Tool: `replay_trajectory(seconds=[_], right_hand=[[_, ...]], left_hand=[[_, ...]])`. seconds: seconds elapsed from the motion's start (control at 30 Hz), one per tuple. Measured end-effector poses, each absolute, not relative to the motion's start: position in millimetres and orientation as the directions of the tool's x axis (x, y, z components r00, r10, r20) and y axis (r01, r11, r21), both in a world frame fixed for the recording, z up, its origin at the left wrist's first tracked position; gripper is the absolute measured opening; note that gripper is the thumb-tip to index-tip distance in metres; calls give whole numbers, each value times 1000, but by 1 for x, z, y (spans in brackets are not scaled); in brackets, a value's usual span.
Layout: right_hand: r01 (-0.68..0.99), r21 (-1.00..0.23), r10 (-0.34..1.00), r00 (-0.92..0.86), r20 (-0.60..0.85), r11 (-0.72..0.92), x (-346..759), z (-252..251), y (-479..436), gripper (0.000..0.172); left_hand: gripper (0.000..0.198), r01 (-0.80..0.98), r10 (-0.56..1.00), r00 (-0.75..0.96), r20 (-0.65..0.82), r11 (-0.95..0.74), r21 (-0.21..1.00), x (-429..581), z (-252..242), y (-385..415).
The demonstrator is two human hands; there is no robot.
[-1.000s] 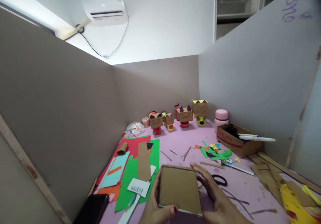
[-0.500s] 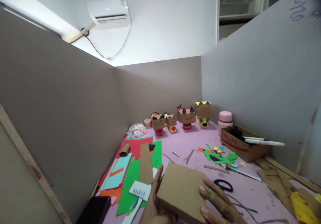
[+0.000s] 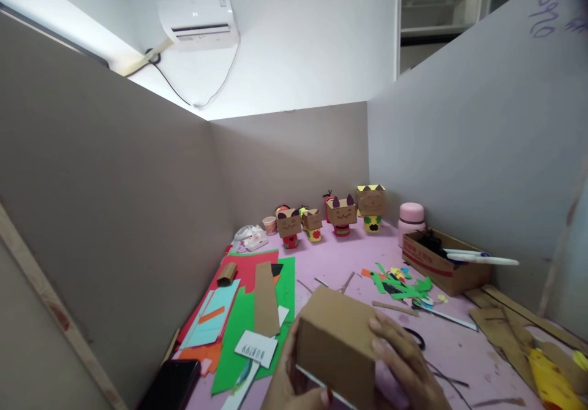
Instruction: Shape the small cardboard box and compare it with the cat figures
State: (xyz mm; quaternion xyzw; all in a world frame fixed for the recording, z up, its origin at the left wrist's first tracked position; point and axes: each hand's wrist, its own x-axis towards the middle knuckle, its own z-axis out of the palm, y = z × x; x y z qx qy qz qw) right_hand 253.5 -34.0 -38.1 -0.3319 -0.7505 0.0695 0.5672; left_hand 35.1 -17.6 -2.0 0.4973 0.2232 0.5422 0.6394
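Note:
A brown cardboard box (image 3: 340, 342) is held between both of my hands just above the near part of the table. Its top panel and the side facing me show, and a pale edge runs along the bottom of that side. My left hand (image 3: 291, 373) grips the left side, with the thumb at the lower front edge. On the right, my right hand (image 3: 404, 361) rests its fingers on the top edge and right side. The box's underside is hidden. Black-handled scissors (image 3: 417, 338) lie partly hidden behind my right hand.
Cardboard cat figures (image 3: 341, 215) stand at the back. Green paper scraps (image 3: 404, 287) and an open carton (image 3: 445, 266) lie right, beside a pink bottle (image 3: 411, 220). Coloured sheets (image 3: 234, 342), a cardboard strip (image 3: 265, 299) and a phone (image 3: 172, 382) lie left. Partitions (image 3: 294, 152) enclose the table.
The box has tilted back and risen slightly, so more of its near side shows. My left index finger, raised before, now lies along the box, and my right hand covers more of the scissors.

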Motion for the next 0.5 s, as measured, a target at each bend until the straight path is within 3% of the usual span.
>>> replay_trajectory(seconds=[0.07, 0.2, 0.37, 0.5], right_hand=[[447, -614, 681, 15, 732, 650, 245, -37, -34, 80], [297, -890, 898, 169, 407, 348, 233, -28, -36, 86], [4, -965, 965, 37, 261, 261, 232, -19, -34, 89], [-320, -940, 968, -175, 180, 117, 238, -15, -30, 104]], left_hand=[[84, -542, 910, 302, 283, -81, 837, 34, -4, -15], [80, -394, 938, 241, 249, -140, 908, 28, -7, -9], [68, -380, 953, 161, 256, -179, 907, 31, -4, -11], [76, -375, 960, 159, 229, -156, 914, 34, -3, -14]])
